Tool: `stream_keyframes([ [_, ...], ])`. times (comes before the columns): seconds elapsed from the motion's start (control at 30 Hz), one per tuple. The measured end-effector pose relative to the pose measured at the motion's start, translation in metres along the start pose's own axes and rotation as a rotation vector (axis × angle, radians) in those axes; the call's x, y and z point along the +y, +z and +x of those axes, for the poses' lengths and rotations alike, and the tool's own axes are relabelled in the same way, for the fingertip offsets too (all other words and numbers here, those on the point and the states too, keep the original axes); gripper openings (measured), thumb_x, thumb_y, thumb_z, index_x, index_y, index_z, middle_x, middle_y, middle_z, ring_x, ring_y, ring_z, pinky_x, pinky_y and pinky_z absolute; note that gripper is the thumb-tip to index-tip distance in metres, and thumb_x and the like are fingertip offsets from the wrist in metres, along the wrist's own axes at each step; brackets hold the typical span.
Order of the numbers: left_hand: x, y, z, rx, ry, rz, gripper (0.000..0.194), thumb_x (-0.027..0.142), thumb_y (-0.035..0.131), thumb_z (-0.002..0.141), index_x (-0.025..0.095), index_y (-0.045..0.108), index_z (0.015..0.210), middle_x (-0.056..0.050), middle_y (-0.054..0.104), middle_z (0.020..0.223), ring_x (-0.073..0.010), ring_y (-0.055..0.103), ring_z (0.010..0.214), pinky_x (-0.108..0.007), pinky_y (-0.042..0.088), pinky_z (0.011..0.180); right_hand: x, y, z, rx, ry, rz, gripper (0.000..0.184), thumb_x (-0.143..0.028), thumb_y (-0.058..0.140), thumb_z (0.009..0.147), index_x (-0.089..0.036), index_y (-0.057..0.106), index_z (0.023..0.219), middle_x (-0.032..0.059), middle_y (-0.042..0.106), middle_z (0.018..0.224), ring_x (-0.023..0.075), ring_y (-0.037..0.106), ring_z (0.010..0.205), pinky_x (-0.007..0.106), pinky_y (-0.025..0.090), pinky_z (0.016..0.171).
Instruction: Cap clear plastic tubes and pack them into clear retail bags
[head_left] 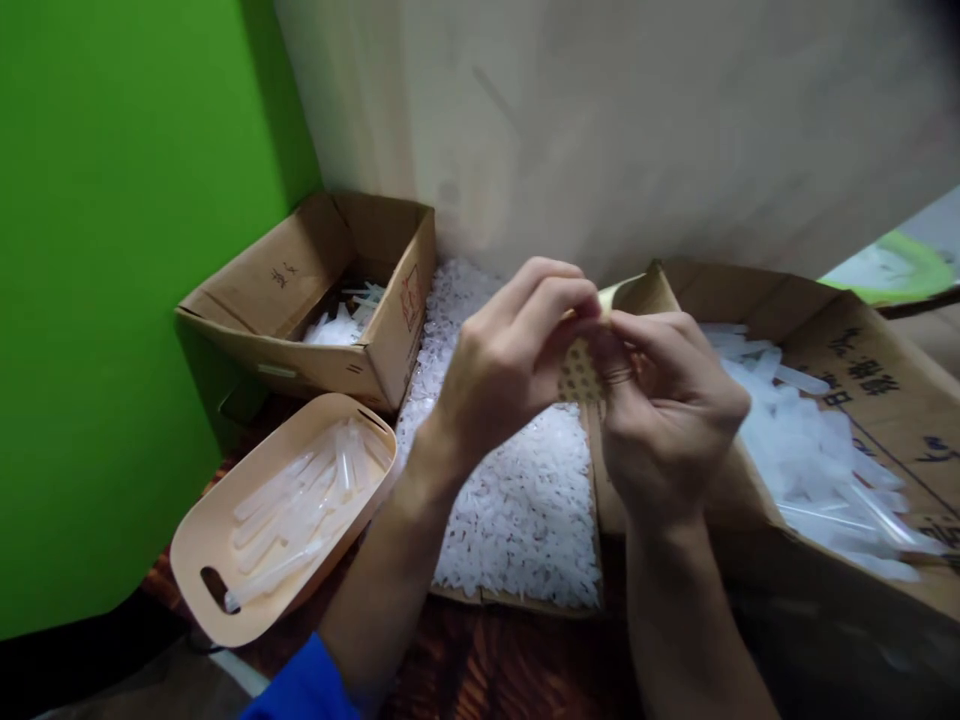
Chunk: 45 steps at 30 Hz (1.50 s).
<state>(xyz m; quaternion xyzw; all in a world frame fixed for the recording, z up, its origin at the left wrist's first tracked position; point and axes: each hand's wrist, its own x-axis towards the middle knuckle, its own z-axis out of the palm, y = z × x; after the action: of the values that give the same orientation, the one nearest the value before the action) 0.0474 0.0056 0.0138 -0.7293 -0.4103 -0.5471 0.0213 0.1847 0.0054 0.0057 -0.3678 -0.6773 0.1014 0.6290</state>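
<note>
My left hand and my right hand meet in the middle of the view, fingers pinched together over a small pale piece that I cannot make out clearly. They hover above a pile of tiny white plastic parts. A beige oval tray with several clear plastic tubes lies at the lower left. A large cardboard box full of clear tubes stands at the right, just behind my right hand.
A smaller cardboard box with a few tubes sits at the back left against a green wall. A pale panel rises behind everything. Dark reddish tabletop shows in front.
</note>
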Motion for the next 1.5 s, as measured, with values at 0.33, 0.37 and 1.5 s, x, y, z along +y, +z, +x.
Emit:
stream_keyframes([
  [0.33,-0.006,-0.013,0.007,-0.01,0.241,-0.009,0.011,0.018,0.052,0.107,0.022,0.052,0.097,-0.005,0.06,0.102,-0.0174,0.062,0.099,-0.037,0.059,0.089,-0.007,-0.001,-0.001,-0.042,0.014,0.085,0.014,-0.02,0.068,0.098,-0.028,0.079,0.1,0.0018,0.069,0.09,0.0183,0.067,0.084,0.034,0.056,0.078],
  [0.37,-0.006,-0.013,0.007,-0.011,0.242,-0.019,0.01,0.016,0.053,0.106,0.022,0.052,0.098,-0.006,0.06,0.103,-0.0181,0.062,0.1,-0.037,0.058,0.089,-0.006,-0.001,-0.001,-0.036,0.027,0.098,0.014,-0.019,0.068,0.098,-0.028,0.079,0.1,0.0018,0.07,0.09,0.0184,0.067,0.084,0.034,0.056,0.078],
  [1.5,-0.012,-0.003,0.003,-0.106,0.126,0.039,0.006,0.015,0.05,0.104,0.018,0.052,0.099,-0.011,0.062,0.109,-0.0216,0.062,0.1,-0.039,0.055,0.086,0.01,0.006,-0.002,-0.04,0.195,0.157,0.007,-0.02,0.072,0.093,-0.022,0.079,0.093,0.0011,0.073,0.089,0.0172,0.068,0.084,0.032,0.056,0.079],
])
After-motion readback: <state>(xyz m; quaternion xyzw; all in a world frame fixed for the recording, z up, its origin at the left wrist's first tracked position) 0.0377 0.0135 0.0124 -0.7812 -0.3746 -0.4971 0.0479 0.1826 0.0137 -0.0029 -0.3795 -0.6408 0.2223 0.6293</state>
